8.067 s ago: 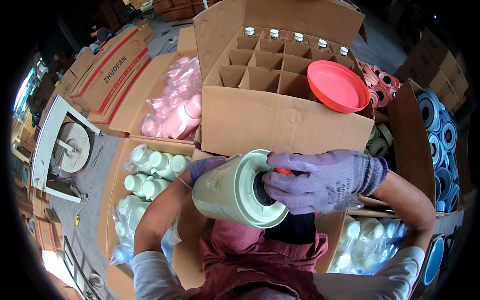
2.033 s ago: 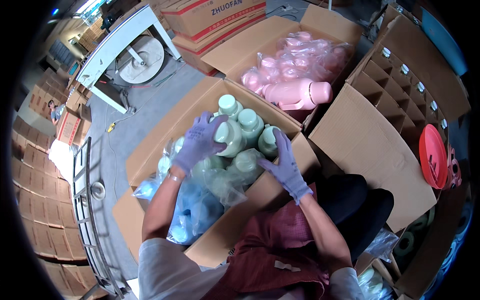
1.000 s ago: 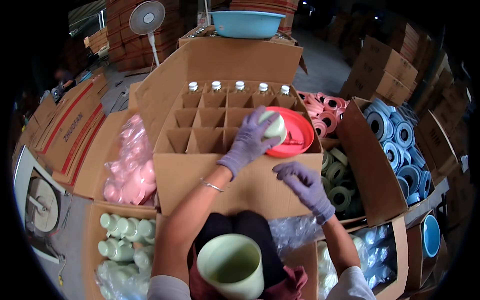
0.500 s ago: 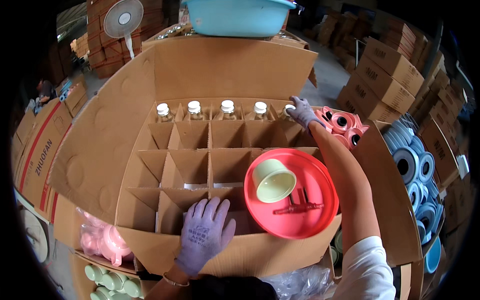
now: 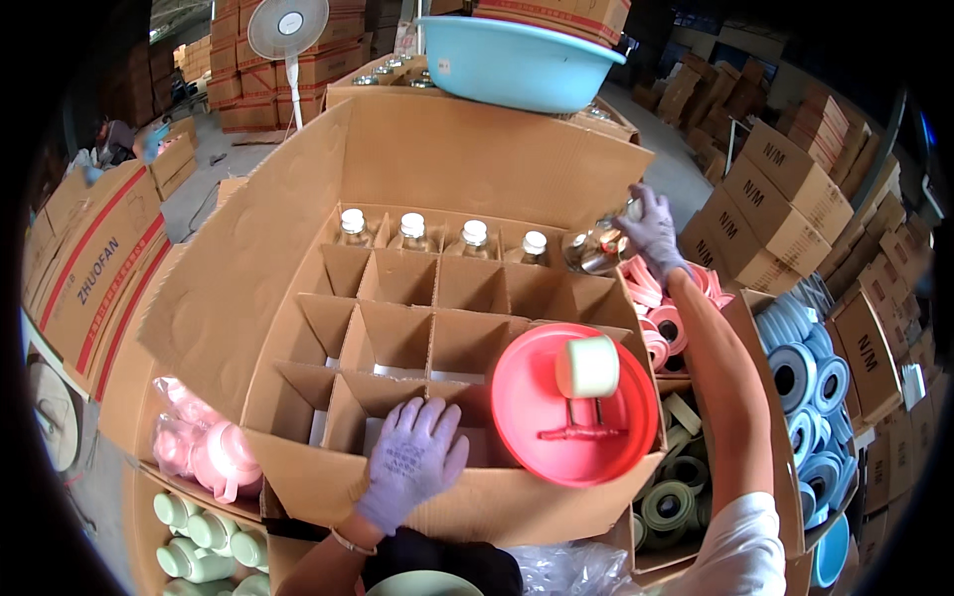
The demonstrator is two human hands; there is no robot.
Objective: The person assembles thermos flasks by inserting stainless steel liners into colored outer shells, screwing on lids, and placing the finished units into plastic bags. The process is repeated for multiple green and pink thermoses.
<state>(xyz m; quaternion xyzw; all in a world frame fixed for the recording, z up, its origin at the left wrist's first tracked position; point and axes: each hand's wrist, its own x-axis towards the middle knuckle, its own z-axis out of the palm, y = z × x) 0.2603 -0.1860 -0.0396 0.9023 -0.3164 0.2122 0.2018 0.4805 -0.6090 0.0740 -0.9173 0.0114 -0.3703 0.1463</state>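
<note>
Upward has moved the shiny bottle (image 5: pixel 596 248), and it leans now under my right grip (image 5: pixel 653 233).
I pinch it at the capped end, its body to the left of this grip, over the carton (image 5: pixel 477 502); only four bottles (image 5: pixel 474 238) stand upright in that row. My left grip (image 5: pixel 412 462) holds nothing, its fingers loosely spread on the near wall.

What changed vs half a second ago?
Right hand pulled the back-right bottle up, tilting it rightward. Pale green cup shifted right in the red bowl. Left hand stays on the front edge of the cardboard box; other four bottles unmoved.
</note>
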